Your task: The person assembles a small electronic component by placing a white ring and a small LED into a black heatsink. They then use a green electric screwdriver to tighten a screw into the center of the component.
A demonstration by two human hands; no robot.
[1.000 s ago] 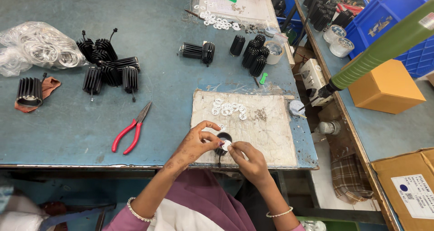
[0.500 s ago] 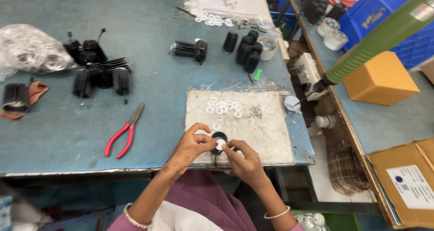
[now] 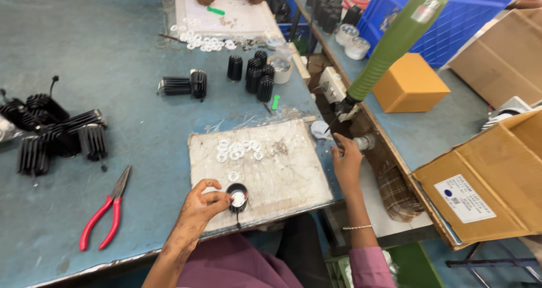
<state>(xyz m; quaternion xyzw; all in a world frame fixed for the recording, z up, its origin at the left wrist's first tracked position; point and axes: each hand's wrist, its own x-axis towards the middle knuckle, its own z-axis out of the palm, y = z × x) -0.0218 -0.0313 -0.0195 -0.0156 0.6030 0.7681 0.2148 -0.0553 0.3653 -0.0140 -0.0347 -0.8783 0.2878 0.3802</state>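
Pinching with thumb and fingers, your left hand (image 3: 199, 208) grips one small black round housing (image 3: 237, 196), ribbed on its side with a pale disc showing in its open top; it sits on the near edge of the worn white work mat (image 3: 288, 178), close to the table's front edge. Your right hand (image 3: 346, 163) is off the mat's right edge, fingers loosely spread and holding nothing, reaching up toward the tip of the green powered screwdriver (image 3: 395, 42) that hangs slanted overhead.

On the mat lies a loose cluster of roughly ten small white plastic rings (image 3: 238, 149), flat and glossy, with one more ring (image 3: 232, 177) lying apart, near the housing. Just beside the cluster sits a little heap of tiny metal screws (image 3: 279, 147), too small to count.

One pair of red-handled pliers (image 3: 104, 210) lies left of the mat on the blue-grey table (image 3: 113, 56). Farther left is a heap of about six black finned heat sinks (image 3: 56, 133), matte, with thin ribs. Beyond the mat, one finned piece (image 3: 183, 85) lies on its side, and about five stand upright in a group (image 3: 254, 73). One orange box (image 3: 409, 82) sits to the right, and one open brown cardboard carton (image 3: 485, 181) nearer you.
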